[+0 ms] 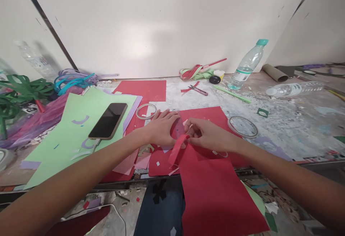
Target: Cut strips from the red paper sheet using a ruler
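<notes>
My left hand (161,127) lies flat with its fingers stretched out on a red paper sheet (215,193) that hangs over the table's front edge. Beside it my right hand (207,135) is closed in a pinch on a red paper strip (176,150), which curls down toward me. A translucent ruler (178,128) seems to lie between the two hands, partly hidden by them. Small paper scraps lie around the strip.
A phone (108,120) on a cable rests on a green sheet (67,135) at the left. Two tape rings (146,111) (242,126), scissors (198,90), an upright bottle (246,64), a lying bottle (293,89), a cardboard tube (275,73) and ribbon bundles (24,88) crowd the table.
</notes>
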The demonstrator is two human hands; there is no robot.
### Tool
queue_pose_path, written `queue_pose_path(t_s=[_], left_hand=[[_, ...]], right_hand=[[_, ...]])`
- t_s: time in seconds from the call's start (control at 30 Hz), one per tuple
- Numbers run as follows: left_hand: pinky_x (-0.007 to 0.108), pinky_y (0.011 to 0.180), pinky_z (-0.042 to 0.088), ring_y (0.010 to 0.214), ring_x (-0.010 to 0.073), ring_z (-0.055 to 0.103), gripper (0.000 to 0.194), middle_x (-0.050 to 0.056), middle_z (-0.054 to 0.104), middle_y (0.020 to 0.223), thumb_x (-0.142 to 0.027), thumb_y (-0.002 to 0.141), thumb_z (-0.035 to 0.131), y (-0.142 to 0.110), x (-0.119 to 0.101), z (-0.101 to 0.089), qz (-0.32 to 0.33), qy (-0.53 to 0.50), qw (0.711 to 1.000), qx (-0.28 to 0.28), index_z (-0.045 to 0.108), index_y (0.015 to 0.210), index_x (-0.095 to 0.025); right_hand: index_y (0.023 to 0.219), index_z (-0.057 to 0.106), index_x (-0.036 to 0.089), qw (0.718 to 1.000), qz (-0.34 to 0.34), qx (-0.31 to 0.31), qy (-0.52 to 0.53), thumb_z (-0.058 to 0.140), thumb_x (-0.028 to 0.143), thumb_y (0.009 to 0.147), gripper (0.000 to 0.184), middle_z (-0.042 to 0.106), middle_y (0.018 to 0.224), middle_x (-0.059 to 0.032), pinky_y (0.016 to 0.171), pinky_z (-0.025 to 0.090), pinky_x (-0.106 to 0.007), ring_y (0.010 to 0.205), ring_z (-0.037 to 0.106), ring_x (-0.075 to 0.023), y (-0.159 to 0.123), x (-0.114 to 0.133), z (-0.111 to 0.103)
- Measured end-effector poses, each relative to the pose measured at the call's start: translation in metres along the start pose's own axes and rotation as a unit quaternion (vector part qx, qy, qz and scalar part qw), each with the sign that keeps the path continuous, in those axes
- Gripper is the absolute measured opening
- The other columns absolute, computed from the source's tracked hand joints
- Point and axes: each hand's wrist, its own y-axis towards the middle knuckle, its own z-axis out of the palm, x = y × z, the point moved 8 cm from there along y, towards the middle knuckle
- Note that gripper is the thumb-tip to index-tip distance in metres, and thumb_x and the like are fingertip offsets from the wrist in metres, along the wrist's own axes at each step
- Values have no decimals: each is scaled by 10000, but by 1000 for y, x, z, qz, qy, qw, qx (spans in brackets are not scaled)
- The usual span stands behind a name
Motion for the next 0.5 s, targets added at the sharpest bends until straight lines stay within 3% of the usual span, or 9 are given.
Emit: queue_pose_path(t_s=[0.1, 0.2, 0.33, 0.5], left_hand=[[548, 1128, 115, 1415, 361, 180, 932, 135, 300, 1522, -746, 724, 533, 11, 8, -8, 16, 14, 1000, -3, 321, 1430, -176], [506, 1095, 226, 1340, 345, 342, 789, 158, 445, 1412, -730, 772, 506, 21, 10, -16, 59, 22, 998, -11, 460, 1316, -161], [391, 891, 430, 1067, 291, 580, 545, 118, 617, 1154, -642, 844, 494, 21, 2, -17, 108, 39, 993, -4, 592, 1116, -180], [328, 734, 461, 929, 244, 634, 327, 70, 672, 1039, -463, 946, 438, 10, -15, -14, 129, 111, 985, -4, 638, 1026, -218]], right_hand=[[869, 500, 222, 1000, 22, 0, 23, 579, 155, 717, 184, 637, 730, 5, 529, 382, -244, 624, 562, -150, 12, -7, -7], [879, 492, 224, 998, 31, 22, 58, 574, 169, 729, 180, 626, 696, 23, 500, 368, -235, 575, 541, -134, 19, -9, -11], [898, 507, 218, 998, 26, 23, 57, 589, 174, 733, 190, 633, 707, 5, 541, 404, -251, 620, 571, -149, 14, -9, -11], [901, 534, 225, 1000, 15, 8, 24, 582, 164, 734, 185, 649, 729, -3, 567, 411, -267, 667, 591, -169, 2, -4, -2]])
